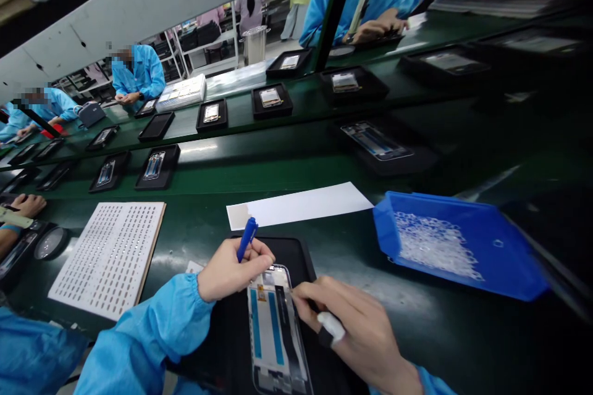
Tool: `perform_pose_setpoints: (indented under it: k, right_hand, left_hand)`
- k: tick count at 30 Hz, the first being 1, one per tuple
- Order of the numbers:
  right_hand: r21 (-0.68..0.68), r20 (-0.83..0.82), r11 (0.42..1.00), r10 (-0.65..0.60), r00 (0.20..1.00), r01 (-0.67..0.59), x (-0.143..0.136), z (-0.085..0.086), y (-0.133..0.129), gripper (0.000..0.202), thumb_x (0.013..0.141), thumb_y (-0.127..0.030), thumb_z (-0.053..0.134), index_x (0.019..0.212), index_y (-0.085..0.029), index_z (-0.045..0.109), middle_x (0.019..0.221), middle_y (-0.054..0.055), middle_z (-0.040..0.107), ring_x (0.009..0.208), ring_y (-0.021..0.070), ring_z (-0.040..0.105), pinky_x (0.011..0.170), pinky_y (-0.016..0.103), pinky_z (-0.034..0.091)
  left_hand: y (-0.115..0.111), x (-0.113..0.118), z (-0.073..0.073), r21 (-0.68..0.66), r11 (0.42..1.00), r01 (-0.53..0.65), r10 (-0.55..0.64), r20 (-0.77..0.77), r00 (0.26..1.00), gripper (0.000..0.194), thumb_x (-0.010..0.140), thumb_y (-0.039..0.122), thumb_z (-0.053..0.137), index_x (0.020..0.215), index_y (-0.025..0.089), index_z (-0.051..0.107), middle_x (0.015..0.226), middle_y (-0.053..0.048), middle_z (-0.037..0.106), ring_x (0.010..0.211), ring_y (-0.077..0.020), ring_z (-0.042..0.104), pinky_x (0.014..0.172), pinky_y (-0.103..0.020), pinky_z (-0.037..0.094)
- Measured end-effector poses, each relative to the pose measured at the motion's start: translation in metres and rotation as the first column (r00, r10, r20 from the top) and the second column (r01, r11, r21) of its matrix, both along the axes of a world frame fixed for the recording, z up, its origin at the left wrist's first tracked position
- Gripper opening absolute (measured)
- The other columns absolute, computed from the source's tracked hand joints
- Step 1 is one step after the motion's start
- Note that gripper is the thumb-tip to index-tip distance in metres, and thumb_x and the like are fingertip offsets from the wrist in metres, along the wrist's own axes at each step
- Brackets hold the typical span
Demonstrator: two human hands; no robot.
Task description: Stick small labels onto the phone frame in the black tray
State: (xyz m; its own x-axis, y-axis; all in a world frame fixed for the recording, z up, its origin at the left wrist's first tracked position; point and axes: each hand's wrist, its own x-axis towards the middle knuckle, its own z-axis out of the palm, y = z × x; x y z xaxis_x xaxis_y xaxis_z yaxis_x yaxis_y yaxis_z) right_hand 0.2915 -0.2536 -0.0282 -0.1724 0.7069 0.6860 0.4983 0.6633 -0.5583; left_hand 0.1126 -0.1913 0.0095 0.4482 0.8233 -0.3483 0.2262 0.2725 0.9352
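Blue pen-like tool (248,239) sits gripped in left hand (234,270); right hand (359,324) pinches near phone frame (265,332), hold unclear. Between them, frame looks part-built: blue strips (276,328) on, uncovered.

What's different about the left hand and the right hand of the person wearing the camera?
The left hand has a blue pen-like tool in it, while the right hand has a small white-and-dark item by its curled fingers; I can't tell if that's held or worn.
The left hand is at the phone frame's top end, but the right hand is by its long side.
Both come out of blue sleeves.
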Motion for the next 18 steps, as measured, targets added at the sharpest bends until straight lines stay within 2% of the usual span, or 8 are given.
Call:
perform_pose_setpoints:
  k: [2,3,5,7,9,11,15,18]
  right_hand:
    - [-0.189,-0.128,0.981,-0.054,0.990,0.029,0.001,-0.001,0.000,0.013,0.087,-0.020,0.059,0.074,-0.022,0.062,0.055,-0.003,0.051,0.046,0.0093,0.047,0.045,0.022,0.037]
    - [-0.303,-0.187,0.952,-0.111,0.976,0.050,0.002,-0.002,0.000,0.015,0.085,-0.026,0.061,0.071,-0.022,0.063,0.054,-0.003,0.050,0.046,0.0103,0.047,0.045,0.023,0.037]
    - [-0.517,-0.285,0.854,-0.241,0.928,0.063,0.004,-0.003,0.002,0.021,0.081,-0.038,0.064,0.068,-0.022,0.064,0.052,-0.002,0.050,0.045,0.0121,0.047,0.044,0.024,0.037]
    - [-0.662,-0.365,0.749,-0.338,0.868,0.014,0.004,-0.004,0.004,0.026,0.075,-0.046,0.067,0.067,-0.021,0.064,0.049,-0.002,0.048,0.044,0.0125,0.045,0.044,0.026,0.036]
    - [-0.727,-0.447,0.683,-0.391,0.805,-0.071,0.002,-0.002,0.007,0.032,0.069,-0.051,0.070,0.068,-0.019,0.063,0.046,-0.003,0.046,0.042,0.0118,0.042,0.045,0.026,0.035]
    - [-0.752,-0.515,0.641,-0.426,0.744,-0.154,-0.001,0.002,0.008,0.039,0.064,-0.055,0.074,0.069,-0.019,0.062,0.044,-0.004,0.042,0.042,0.0108,0.040,0.045,0.026,0.033]
    - [-0.757,-0.611,0.579,-0.464,0.642,-0.302,-0.005,0.008,0.009,0.049,0.058,-0.061,0.078,0.075,-0.018,0.064,0.050,-0.006,0.040,0.042,0.0085,0.036,0.043,0.025,0.030]
    - [-0.749,-0.633,0.565,-0.459,0.624,-0.344,-0.004,0.009,0.010,0.049,0.059,-0.061,0.079,0.077,-0.018,0.064,0.053,-0.006,0.040,0.044,0.0082,0.036,0.043,0.024,0.031]
  left_hand:
    - [-0.002,-0.001,0.001,-0.002,1.000,-0.005,0.005,0.026,1.000,0.038,0.074,0.044,0.070,0.091,0.012,0.060,0.057,0.008,0.046,0.040,-0.0027,0.034,0.042,-0.019,0.025]
    - [-0.004,-0.001,0.001,0.010,1.000,-0.014,0.014,0.040,0.999,0.041,0.074,0.044,0.070,0.096,0.011,0.060,0.061,0.006,0.050,0.041,-0.0023,0.035,0.043,-0.019,0.026]
    - [-0.008,0.001,0.000,0.055,0.997,-0.058,0.054,0.066,0.996,0.044,0.074,0.044,0.071,0.101,0.012,0.058,0.072,0.003,0.055,0.043,-0.0015,0.036,0.043,-0.019,0.027]
    - [-0.011,0.005,-0.001,0.100,0.988,-0.115,0.106,0.090,0.990,0.042,0.073,0.040,0.072,0.101,0.013,0.057,0.081,0.000,0.058,0.044,-0.0006,0.037,0.045,-0.019,0.029]
    - [-0.013,0.009,-0.003,0.122,0.981,-0.152,0.140,0.100,0.985,0.039,0.072,0.036,0.073,0.099,0.015,0.056,0.088,-0.002,0.061,0.045,-0.0001,0.037,0.046,-0.018,0.030]
    - [-0.015,0.013,-0.005,0.149,0.977,-0.153,0.138,0.110,0.984,0.031,0.073,0.032,0.071,0.095,0.015,0.058,0.094,-0.005,0.063,0.046,0.0000,0.037,0.047,-0.018,0.030]
    - [-0.017,0.012,-0.006,0.292,0.956,-0.041,0.013,0.100,0.995,0.016,0.076,0.026,0.068,0.086,0.014,0.070,0.112,-0.009,0.062,0.050,-0.0009,0.039,0.051,-0.020,0.035]
    - [-0.019,0.008,-0.004,0.344,0.939,0.029,-0.051,0.054,0.997,0.019,0.077,0.024,0.068,0.094,0.017,0.075,0.120,-0.009,0.062,0.049,-0.0004,0.038,0.052,-0.021,0.037]
